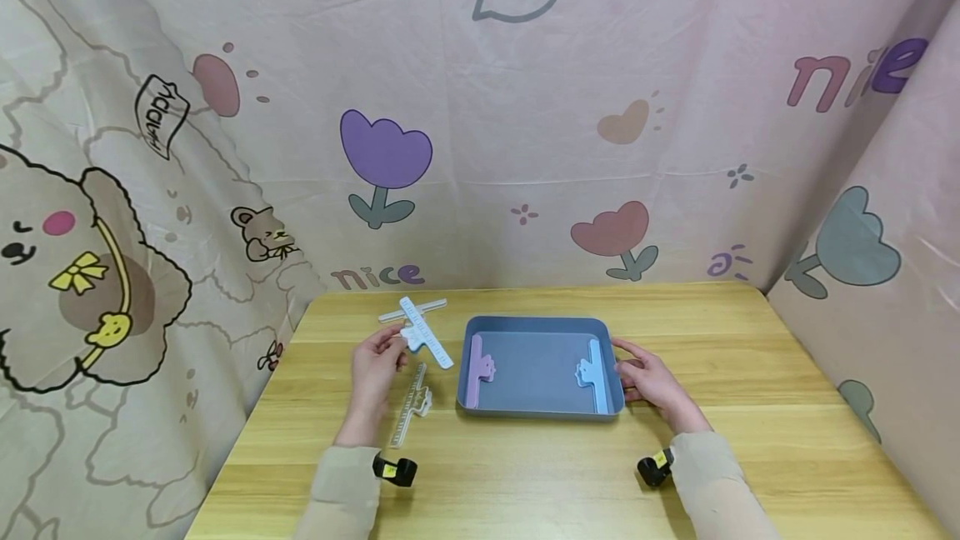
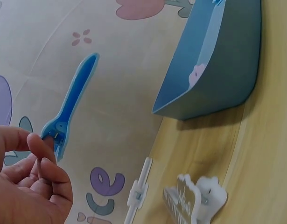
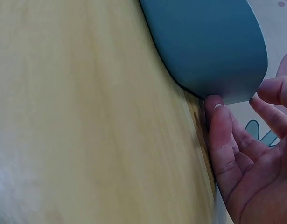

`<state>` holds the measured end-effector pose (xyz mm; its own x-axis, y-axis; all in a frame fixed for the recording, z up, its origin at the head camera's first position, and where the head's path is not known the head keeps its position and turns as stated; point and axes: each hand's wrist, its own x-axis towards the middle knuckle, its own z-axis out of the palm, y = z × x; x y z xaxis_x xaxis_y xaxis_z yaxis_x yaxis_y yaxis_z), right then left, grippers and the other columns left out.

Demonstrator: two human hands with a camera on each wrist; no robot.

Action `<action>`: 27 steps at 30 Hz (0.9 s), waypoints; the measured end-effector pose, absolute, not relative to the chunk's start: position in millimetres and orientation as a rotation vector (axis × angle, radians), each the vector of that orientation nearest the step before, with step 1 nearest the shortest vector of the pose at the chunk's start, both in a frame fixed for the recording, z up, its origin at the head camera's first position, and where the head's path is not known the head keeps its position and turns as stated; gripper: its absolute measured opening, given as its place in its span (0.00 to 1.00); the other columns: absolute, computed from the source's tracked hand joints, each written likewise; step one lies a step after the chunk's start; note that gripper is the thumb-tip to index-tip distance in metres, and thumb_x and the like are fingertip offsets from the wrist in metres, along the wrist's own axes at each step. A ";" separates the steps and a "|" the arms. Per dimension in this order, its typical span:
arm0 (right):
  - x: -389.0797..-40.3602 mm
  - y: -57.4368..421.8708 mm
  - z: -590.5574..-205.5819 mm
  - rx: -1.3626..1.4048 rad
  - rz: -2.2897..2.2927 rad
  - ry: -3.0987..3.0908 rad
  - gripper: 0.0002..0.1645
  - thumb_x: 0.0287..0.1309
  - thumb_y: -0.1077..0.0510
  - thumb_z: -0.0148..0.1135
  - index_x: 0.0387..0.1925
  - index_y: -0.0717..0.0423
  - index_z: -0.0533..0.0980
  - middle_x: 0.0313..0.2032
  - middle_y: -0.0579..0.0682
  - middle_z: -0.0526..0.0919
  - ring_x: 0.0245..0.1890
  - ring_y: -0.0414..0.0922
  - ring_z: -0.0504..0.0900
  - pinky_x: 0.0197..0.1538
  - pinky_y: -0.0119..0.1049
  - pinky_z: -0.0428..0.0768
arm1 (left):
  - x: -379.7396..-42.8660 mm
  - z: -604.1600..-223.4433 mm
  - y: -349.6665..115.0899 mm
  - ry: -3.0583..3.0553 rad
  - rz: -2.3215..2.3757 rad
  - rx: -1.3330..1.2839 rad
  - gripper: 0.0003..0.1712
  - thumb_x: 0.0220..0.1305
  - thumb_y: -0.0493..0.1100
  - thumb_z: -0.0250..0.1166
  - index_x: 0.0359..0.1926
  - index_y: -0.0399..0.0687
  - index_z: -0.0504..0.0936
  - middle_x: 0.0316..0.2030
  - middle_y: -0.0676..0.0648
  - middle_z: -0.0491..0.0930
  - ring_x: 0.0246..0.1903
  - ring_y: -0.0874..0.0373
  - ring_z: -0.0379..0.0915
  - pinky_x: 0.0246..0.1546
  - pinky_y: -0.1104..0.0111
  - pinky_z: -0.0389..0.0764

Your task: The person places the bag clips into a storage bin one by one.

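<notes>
The left hand [image 1: 377, 361] pinches a blue clip [image 1: 429, 337] by its handle, in the air left of the tray [image 1: 536, 373]. It looks light, hard, smooth; hold it there. The right hand [image 1: 652, 377] grips the tray's side, fingers bent.

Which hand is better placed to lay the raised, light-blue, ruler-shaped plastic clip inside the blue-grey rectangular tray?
Probably the left hand: it pinches that clip near the tray, while the right hand touches the tray's right end.
</notes>
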<state>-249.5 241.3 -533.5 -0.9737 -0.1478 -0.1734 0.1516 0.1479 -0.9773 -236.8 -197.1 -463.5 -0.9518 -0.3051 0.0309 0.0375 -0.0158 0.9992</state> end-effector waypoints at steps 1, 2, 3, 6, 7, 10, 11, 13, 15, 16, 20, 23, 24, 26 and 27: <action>-249.4 241.1 -533.5 0.006 -1.913 2.197 0.37 0.66 0.66 0.52 0.74 0.58 0.55 0.45 0.65 0.80 0.31 0.50 0.84 0.31 0.44 0.84 | -237.4 -463.4 -195.3 -2.023 -2.066 0.271 0.19 0.64 0.27 0.59 0.56 0.26 0.76 0.31 0.46 0.80 0.21 0.63 0.72 0.21 0.76 0.73; -249.3 241.1 -533.5 0.005 -1.911 2.199 0.37 0.66 0.66 0.52 0.74 0.58 0.55 0.45 0.65 0.80 0.31 0.50 0.84 0.31 0.44 0.84 | -237.8 -463.2 -193.4 -2.026 -2.071 0.262 0.19 0.64 0.27 0.59 0.56 0.26 0.77 0.31 0.46 0.80 0.21 0.63 0.72 0.21 0.77 0.73; -249.2 240.9 -533.5 0.005 -1.911 2.202 0.37 0.66 0.66 0.52 0.74 0.58 0.55 0.45 0.65 0.80 0.31 0.50 0.84 0.31 0.44 0.84 | -237.9 -462.8 -191.3 -2.030 -2.075 0.252 0.19 0.64 0.27 0.60 0.55 0.26 0.77 0.31 0.45 0.80 0.21 0.63 0.72 0.21 0.77 0.73; -249.5 241.4 -534.1 0.007 -1.911 2.206 0.37 0.66 0.66 0.52 0.74 0.58 0.56 0.45 0.64 0.80 0.31 0.50 0.84 0.31 0.44 0.84 | -238.5 -463.1 -184.0 -2.046 -2.086 0.234 0.18 0.63 0.27 0.61 0.54 0.25 0.77 0.30 0.46 0.80 0.20 0.64 0.71 0.22 0.77 0.73; -249.7 241.7 -534.3 0.010 -1.913 2.207 0.37 0.66 0.66 0.52 0.74 0.58 0.56 0.45 0.64 0.80 0.31 0.50 0.84 0.31 0.44 0.84 | -238.5 -463.3 -181.3 -2.060 -2.081 0.228 0.18 0.63 0.27 0.62 0.53 0.25 0.78 0.30 0.46 0.80 0.19 0.65 0.71 0.21 0.77 0.73; -250.0 242.4 -535.0 0.008 -1.916 2.203 0.37 0.66 0.66 0.52 0.74 0.58 0.56 0.45 0.64 0.80 0.31 0.50 0.84 0.31 0.44 0.84 | -238.9 -463.3 -172.6 -2.100 -2.064 0.216 0.17 0.62 0.26 0.62 0.52 0.25 0.78 0.29 0.44 0.80 0.18 0.64 0.70 0.20 0.76 0.73; -250.0 242.4 -535.1 0.008 -1.918 2.201 0.37 0.66 0.66 0.52 0.74 0.58 0.56 0.45 0.64 0.80 0.31 0.50 0.84 0.31 0.44 0.84 | -239.2 -463.7 -169.8 -2.116 -2.058 0.211 0.17 0.62 0.26 0.61 0.52 0.25 0.78 0.29 0.43 0.80 0.18 0.64 0.70 0.20 0.76 0.73; -250.1 242.3 -534.9 0.008 -1.920 2.201 0.37 0.66 0.66 0.52 0.74 0.58 0.56 0.46 0.65 0.80 0.31 0.50 0.84 0.31 0.44 0.84 | -240.1 -464.3 -164.0 -2.137 -2.051 0.194 0.17 0.62 0.26 0.60 0.52 0.25 0.78 0.30 0.43 0.79 0.18 0.63 0.70 0.19 0.76 0.72; -250.2 242.2 -534.9 0.011 -1.920 2.200 0.37 0.66 0.66 0.52 0.74 0.58 0.56 0.46 0.66 0.80 0.32 0.51 0.84 0.31 0.45 0.84 | -240.9 -464.9 -158.2 -2.157 -2.047 0.174 0.17 0.63 0.25 0.59 0.52 0.25 0.78 0.29 0.43 0.78 0.19 0.62 0.70 0.19 0.76 0.72; -250.1 242.0 -535.0 0.012 -1.922 2.197 0.37 0.66 0.66 0.52 0.74 0.58 0.56 0.46 0.66 0.80 0.32 0.51 0.84 0.31 0.45 0.84 | -241.4 -465.2 -155.5 -2.166 -2.049 0.167 0.17 0.63 0.25 0.58 0.52 0.25 0.78 0.29 0.45 0.77 0.19 0.61 0.70 0.19 0.76 0.72; -250.6 241.8 -536.2 0.016 -1.920 2.196 0.36 0.67 0.66 0.52 0.74 0.58 0.55 0.47 0.67 0.80 0.32 0.52 0.85 0.31 0.46 0.84 | -242.3 -464.1 -144.6 -2.190 -2.057 0.133 0.18 0.63 0.25 0.59 0.53 0.24 0.78 0.28 0.46 0.77 0.19 0.63 0.70 0.20 0.76 0.73; -250.7 241.7 -536.9 0.020 -1.913 2.206 0.36 0.67 0.66 0.52 0.74 0.58 0.55 0.47 0.67 0.80 0.32 0.52 0.84 0.31 0.45 0.84 | -242.4 -462.9 -136.8 -2.192 -2.092 0.127 0.18 0.62 0.26 0.61 0.54 0.24 0.77 0.29 0.44 0.80 0.19 0.63 0.70 0.20 0.76 0.72; -250.7 241.7 -536.7 0.024 -1.912 2.208 0.36 0.67 0.65 0.52 0.74 0.58 0.55 0.47 0.67 0.80 0.32 0.52 0.84 0.31 0.45 0.84 | -242.6 -463.0 -134.6 -2.196 -2.099 0.127 0.18 0.62 0.26 0.62 0.54 0.24 0.77 0.29 0.44 0.80 0.20 0.62 0.70 0.20 0.76 0.72; -250.6 241.8 -536.7 0.026 -1.909 2.211 0.36 0.67 0.65 0.52 0.74 0.58 0.55 0.47 0.66 0.80 0.32 0.51 0.84 0.30 0.45 0.84 | -243.2 -463.3 -130.2 -2.210 -2.098 0.123 0.18 0.61 0.27 0.62 0.53 0.24 0.77 0.30 0.41 0.81 0.21 0.61 0.71 0.20 0.75 0.72; -250.5 241.7 -536.6 0.027 -1.910 2.211 0.37 0.67 0.65 0.52 0.74 0.58 0.55 0.47 0.66 0.80 0.32 0.51 0.84 0.30 0.45 0.84 | -243.5 -463.6 -128.0 -2.220 -2.091 0.117 0.18 0.61 0.27 0.63 0.52 0.24 0.78 0.31 0.41 0.82 0.21 0.60 0.71 0.20 0.75 0.72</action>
